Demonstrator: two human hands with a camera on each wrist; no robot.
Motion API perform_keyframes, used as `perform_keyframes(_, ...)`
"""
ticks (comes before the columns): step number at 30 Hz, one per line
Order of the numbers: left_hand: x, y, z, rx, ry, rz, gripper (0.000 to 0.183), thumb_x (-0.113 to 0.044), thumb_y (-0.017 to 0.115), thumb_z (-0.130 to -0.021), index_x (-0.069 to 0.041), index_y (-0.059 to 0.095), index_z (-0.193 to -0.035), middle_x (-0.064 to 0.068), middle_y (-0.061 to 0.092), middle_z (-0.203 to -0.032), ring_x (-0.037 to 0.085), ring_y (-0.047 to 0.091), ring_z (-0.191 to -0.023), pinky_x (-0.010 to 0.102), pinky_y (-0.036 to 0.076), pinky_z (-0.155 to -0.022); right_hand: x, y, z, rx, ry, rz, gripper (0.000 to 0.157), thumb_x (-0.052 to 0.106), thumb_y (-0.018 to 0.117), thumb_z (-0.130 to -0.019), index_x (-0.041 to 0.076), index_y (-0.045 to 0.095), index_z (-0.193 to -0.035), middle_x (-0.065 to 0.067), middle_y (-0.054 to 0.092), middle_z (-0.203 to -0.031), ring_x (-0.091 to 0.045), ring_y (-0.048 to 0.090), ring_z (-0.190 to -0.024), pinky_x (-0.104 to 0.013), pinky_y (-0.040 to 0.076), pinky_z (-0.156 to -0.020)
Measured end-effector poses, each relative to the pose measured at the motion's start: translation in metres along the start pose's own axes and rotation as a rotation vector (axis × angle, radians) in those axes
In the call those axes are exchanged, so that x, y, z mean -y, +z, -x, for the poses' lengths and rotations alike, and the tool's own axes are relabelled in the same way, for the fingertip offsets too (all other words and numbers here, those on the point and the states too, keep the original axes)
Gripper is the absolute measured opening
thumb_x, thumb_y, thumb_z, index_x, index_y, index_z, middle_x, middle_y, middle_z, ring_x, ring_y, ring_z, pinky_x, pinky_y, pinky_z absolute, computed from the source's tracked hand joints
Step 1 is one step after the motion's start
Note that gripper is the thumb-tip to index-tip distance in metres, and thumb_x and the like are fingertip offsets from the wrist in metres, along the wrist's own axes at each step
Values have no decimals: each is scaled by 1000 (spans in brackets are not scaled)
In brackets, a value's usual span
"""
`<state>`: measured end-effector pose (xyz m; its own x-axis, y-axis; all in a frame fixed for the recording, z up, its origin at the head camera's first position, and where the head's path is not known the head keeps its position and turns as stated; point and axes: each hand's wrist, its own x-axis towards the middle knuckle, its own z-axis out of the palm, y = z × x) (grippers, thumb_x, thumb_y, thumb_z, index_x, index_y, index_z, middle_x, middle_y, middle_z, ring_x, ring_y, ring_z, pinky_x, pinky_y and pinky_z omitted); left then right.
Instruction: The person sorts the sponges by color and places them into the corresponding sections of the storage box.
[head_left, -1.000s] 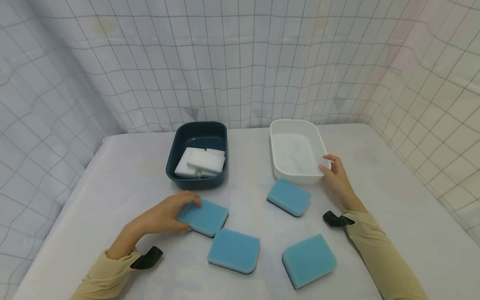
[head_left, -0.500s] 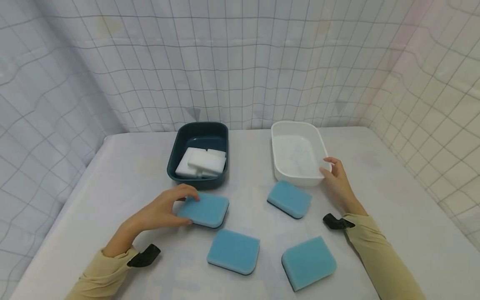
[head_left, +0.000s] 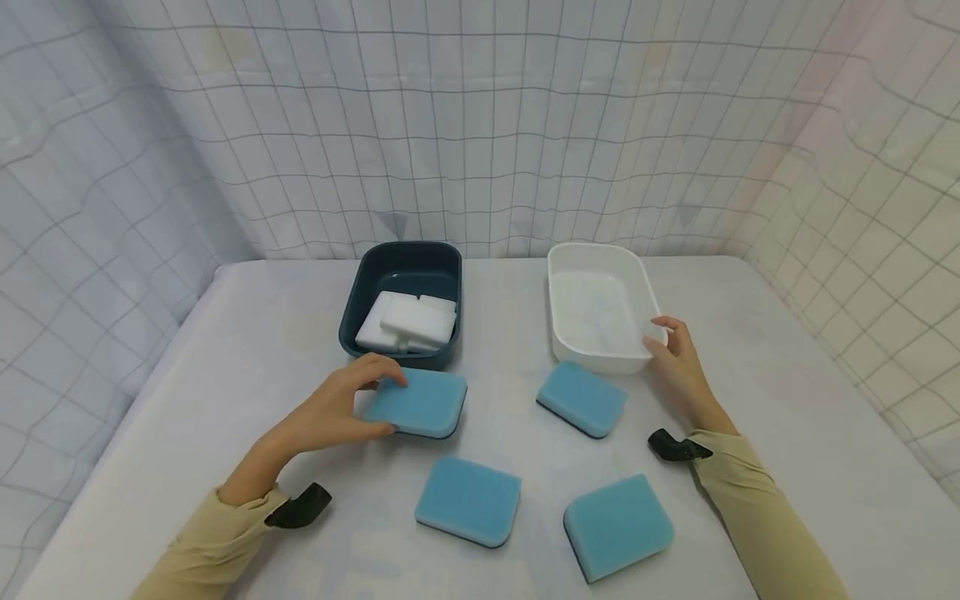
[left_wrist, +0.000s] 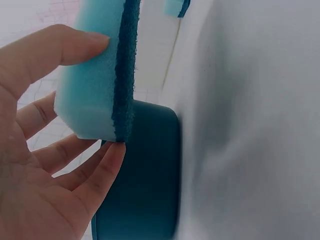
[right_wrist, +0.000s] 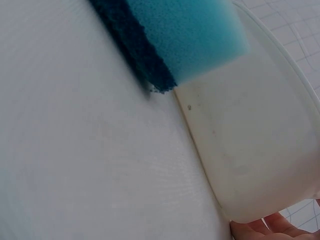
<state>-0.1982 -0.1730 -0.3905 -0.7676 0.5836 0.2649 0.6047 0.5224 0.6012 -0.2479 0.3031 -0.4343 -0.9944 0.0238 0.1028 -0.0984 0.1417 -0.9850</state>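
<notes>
My left hand (head_left: 352, 408) grips a blue sponge (head_left: 420, 402) with a dark scrubbing underside by its left end and holds it just above the table, in front of the dark teal tub (head_left: 375, 287). In the left wrist view thumb and fingers (left_wrist: 85, 175) pinch the sponge (left_wrist: 95, 75), with the teal tub (left_wrist: 145, 180) right behind it. My right hand (head_left: 671, 350) holds the near right corner of the white tub (head_left: 603, 362), thumb on the rim. Another blue sponge (head_left: 582, 398) lies just in front of that tub and shows in the right wrist view (right_wrist: 185, 35) against the tub wall (right_wrist: 250, 150).
The teal tub holds several white sponge blocks (head_left: 408, 325). Two more blue sponges (head_left: 468, 500) (head_left: 617, 523) lie near the table's front edge. A grid-patterned curtain (head_left: 480, 125) closes off the back and both sides of the white table (head_left: 225, 375).
My left hand has lifted the blue sponge off the table and carried it slightly right and toward the teal tub. The right hand has stayed on the white tub.
</notes>
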Motion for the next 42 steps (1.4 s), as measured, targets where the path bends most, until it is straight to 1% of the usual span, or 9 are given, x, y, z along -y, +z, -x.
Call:
perform_keyframes(6, -5, 4, -10, -19, 12, 4, 48, -12, 80, -70, -22, 57, -111, -5, 53, -118, 6, 48, -109, 31, 48, -92, -1, 0, 1, -14, 4, -25, 28, 17, 45, -98, 29, 36, -122, -21, 23, -146, -2, 45, -106, -9, 42, -81)
perform_keyframes(11, -5, 7, -15, -29, 46, 5, 47, -10, 80, -69, -21, 57, -109, -4, 53, -117, 6, 47, -106, 26, 46, -89, -3, 0, 3, -11, 8, -27, 28, 17, 46, -98, 27, 36, -123, -19, 26, -143, -4, 47, -106, -10, 43, -81)
perform_keyframes(15, -7, 10, -24, -25, 60, 8, 47, -12, 80, -69, -22, 57, -109, -5, 54, -115, 6, 47, -102, 25, 45, -87, -5, 1, 3, -22, 12, -14, 28, 16, 45, -98, 27, 37, -123, -18, 29, -141, -4, 48, -105, -10, 43, -81)
perform_keyframes(19, -11, 9, -35, 0, 58, 1, 47, -13, 80, -69, -21, 58, -110, -2, 55, -117, 9, 49, -104, 29, 48, -89, -6, 2, 2, -25, -3, -30, 28, 15, 45, -98, 25, 37, -122, -18, 29, -139, -5, 48, -105, -11, 43, -81)
perform_keyframes(22, -15, 7, -43, 26, 72, 6, 46, -12, 79, -70, -19, 58, -110, 1, 55, -118, 12, 49, -104, 32, 48, -89, -6, 4, 1, -19, -2, -11, 28, 16, 45, -98, 25, 36, -124, -19, 28, -141, -5, 48, -105, -11, 43, -81)
perform_keyframes(26, -19, 3, -53, 44, 89, 16, 45, -12, 78, -71, -17, 58, -111, 1, 55, -117, 13, 48, -100, 32, 46, -87, -6, 6, 0, -22, 22, 24, 29, 19, 43, -99, 25, 34, -126, -20, 26, -147, -9, 47, -109, -10, 43, -81)
perform_keyframes(30, -22, 3, -62, 51, 78, 34, 45, -12, 77, -72, -16, 58, -112, 3, 54, -118, 15, 49, -103, 36, 47, -91, -5, 7, -1, -36, 50, 47, 29, 20, 42, -99, 27, 34, -126, -18, 23, -151, -14, 44, -115, -10, 42, -81)
perform_keyframes(36, -25, 10, -74, 48, 64, 88, 45, -12, 77, -73, -14, 57, -114, 7, 53, -122, 21, 50, -110, 46, 47, -96, -4, 5, 0, -42, 51, 38, 29, 19, 42, -99, 29, 35, -124, -18, 23, -151, -13, 44, -114, -10, 42, -81)
perform_keyframes(42, -28, 20, -85, 15, 48, 100, 45, -13, 77, -73, -14, 58, -113, 9, 52, -123, 24, 52, -111, 46, 48, -95, -4, 0, -1, -23, 22, 40, 29, 18, 43, -99, 28, 35, -125, -21, 22, -151, -9, 46, -110, -10, 43, -80)
